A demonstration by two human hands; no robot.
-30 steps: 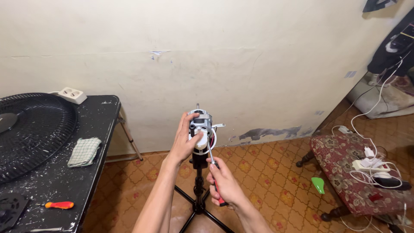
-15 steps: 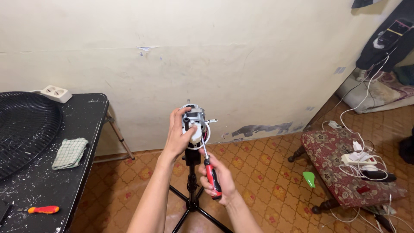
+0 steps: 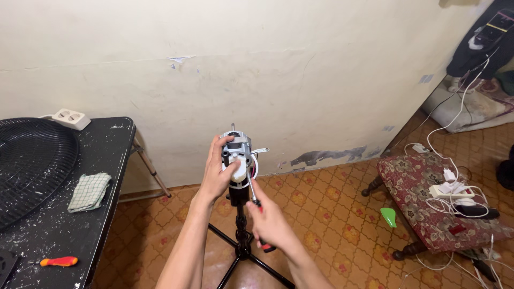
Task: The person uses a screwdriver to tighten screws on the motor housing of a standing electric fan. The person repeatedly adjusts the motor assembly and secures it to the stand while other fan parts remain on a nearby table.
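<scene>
Fan motor [image 3: 236, 155] sits at the middle of the frame, bare of its casing, perched on a black tripod stand [image 3: 242, 235] over the patterned tile floor [image 3: 332, 214]. Going by size first: the cream wall [image 3: 267, 64] fills the upper frame, the black paint-flecked surface [image 3: 112, 160] takes the left edge with a round fan grille [image 3: 32, 166] on it, and a red upholstered stool [image 3: 428, 203] tangled in white cables stands at the right. My left hand [image 3: 217, 174] has its grip wrapped around the motor's side, steadying it. My right hand [image 3: 270, 225] is closed on a red-handled screwdriver [image 3: 254, 198], its tip up at the motor's lower part. I judge the motor dense and rigid, top-heavy on that thin stand, best held by the metal body and not the loose white wires. Smaller still: a checked cloth [image 3: 90, 191], a white power strip [image 3: 69, 118] and an orange screwdriver [image 3: 59, 261] lie on the surface.
</scene>
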